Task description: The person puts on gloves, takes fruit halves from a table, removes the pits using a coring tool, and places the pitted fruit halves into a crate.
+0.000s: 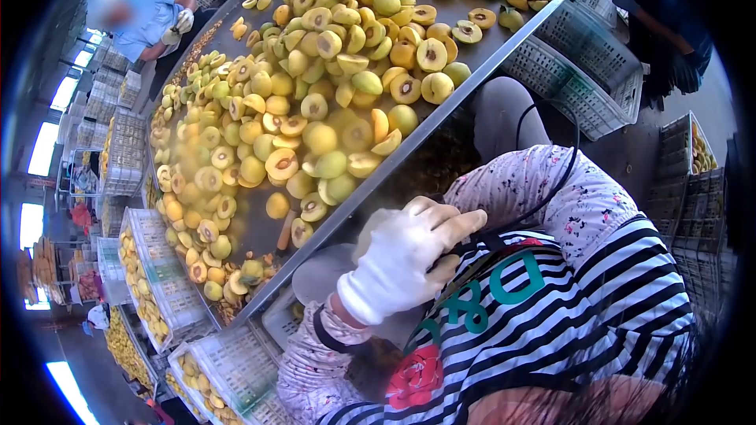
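My left hand [398, 264], in a white glove with stained, yellowish fingers, is raised in front of my chest. Its fingers curl at a dark strap or device [476, 245] against my striped shirt; what lies within them is hidden. A floral sleeve [524, 185] covers my right arm, but my right hand is mostly hidden behind the left glove. Beyond the metal table edge [370, 181] lies a heap of halved yellow-green stone fruit [315, 110], several with brown pits showing. A brown wooden handle [287, 230] lies among the fruit near that edge.
White plastic crates [169, 275] of fruit stand at the left end of the table, with another crate [563, 83] at the right. A black cable [577, 138] loops over my right arm. A co-worker [150, 20] is across the table; another person [669, 31] is at the upper right.
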